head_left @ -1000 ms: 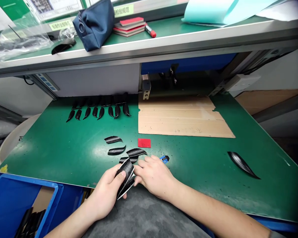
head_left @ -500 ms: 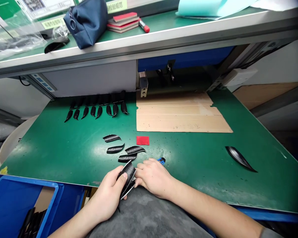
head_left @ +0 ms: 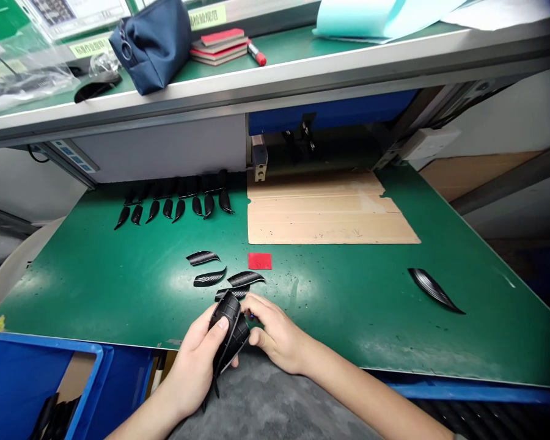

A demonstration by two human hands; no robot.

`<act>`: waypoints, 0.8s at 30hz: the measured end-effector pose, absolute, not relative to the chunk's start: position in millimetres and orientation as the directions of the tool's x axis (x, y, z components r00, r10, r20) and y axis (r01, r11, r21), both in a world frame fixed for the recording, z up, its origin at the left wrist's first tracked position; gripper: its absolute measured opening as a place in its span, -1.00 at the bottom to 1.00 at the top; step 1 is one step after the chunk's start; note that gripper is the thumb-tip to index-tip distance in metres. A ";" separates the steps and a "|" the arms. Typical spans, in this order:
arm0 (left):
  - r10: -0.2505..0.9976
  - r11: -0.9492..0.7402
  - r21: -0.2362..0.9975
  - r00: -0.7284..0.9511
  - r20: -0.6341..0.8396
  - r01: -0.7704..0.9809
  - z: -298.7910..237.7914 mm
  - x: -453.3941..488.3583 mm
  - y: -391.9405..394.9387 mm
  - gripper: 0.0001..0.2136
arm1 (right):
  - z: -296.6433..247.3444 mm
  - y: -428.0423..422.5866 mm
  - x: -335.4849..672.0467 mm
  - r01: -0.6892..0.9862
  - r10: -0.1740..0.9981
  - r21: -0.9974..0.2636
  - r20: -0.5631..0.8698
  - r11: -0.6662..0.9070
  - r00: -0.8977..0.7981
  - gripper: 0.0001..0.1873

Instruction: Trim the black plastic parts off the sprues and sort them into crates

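— Where did the work stand at that moment?

— The left hand (head_left: 195, 360) had its grip clamped on a stack of black ribbed pieces (head_left: 228, 324), thumb across the front and fingers behind; the stack stood on edge at the near rim of the desk (head_left: 119, 293), partly over the lap.

— And the other hand?

— The right hand (head_left: 277, 333) lay just beside the stack, fingertips against its right edge; whether that grip was pinched on a single piece or only touching, I could not tell, since the fingers curled out of view.

— So which step would you call it?

— I judged it to be the handling of the stack itself, one hand steadying and the other working at the edge; four loose pieces (head_left: 209, 278) lay on the desk just beyond the hands, near a red square (head_left: 260, 261).

— What would a next move ask of them?

— In my view, a firm left grip so the stack did not fan out, and a fine pinch from the right fingertips to take one thin curved piece alone; the pieces looked slick and nested closely.

— Anything else about?

— A row of like pieces (head_left: 174, 208) at the back of the desk; a cardboard sheet (head_left: 330, 211) to its right; one long piece (head_left: 433, 289) well apart on the right.
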State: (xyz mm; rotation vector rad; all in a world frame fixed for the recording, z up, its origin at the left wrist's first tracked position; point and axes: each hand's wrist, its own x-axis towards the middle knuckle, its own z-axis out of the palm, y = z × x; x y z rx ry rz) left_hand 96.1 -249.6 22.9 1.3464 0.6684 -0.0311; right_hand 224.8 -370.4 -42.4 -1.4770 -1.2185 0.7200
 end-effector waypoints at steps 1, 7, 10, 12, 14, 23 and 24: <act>0.355 0.266 0.885 0.815 -0.458 0.382 23.0 96.1 -249.9 -0.66 | -39.4 -369.5 222.3 0.368 0.927 -0.928 0.181 0.051 0.329 -0.30; 0.403 0.285 0.888 0.795 -0.454 0.362 25.1 94.2 -251.1 -0.60 | -35.1 -364.2 214.3 0.381 0.917 -0.923 0.194 0.050 0.348 -0.27; 0.437 0.270 0.887 0.773 -0.460 0.375 25.7 91.7 -249.5 -0.59 | -35.9 -364.2 216.5 0.089 0.978 -0.989 0.131 0.118 0.162 -0.28; 0.435 0.254 0.890 0.777 -0.454 0.378 24.8 89.2 -247.1 -0.62 | -36.2 -365.9 218.6 0.004 0.977 -0.995 0.099 0.100 0.191 -0.31; 0.410 0.243 0.894 0.796 -0.446 0.376 22.5 85.9 -244.3 -0.65 | -35.4 -368.3 219.8 0.058 0.930 -0.994 0.108 0.093 0.350 -0.35; 0.260 0.215 0.905 0.872 -0.415 0.367 1.5 70.3 -233.6 -0.56 | -11.5 -373.7 212.3 0.800 0.947 -0.600 0.270 0.022 0.177 -0.68; 0.250 0.203 0.901 0.870 -0.425 0.382 -2.7 69.5 -233.0 -0.55 | -9.1 -375.1 210.2 0.840 0.957 -0.543 0.248 0.006 0.154 -0.77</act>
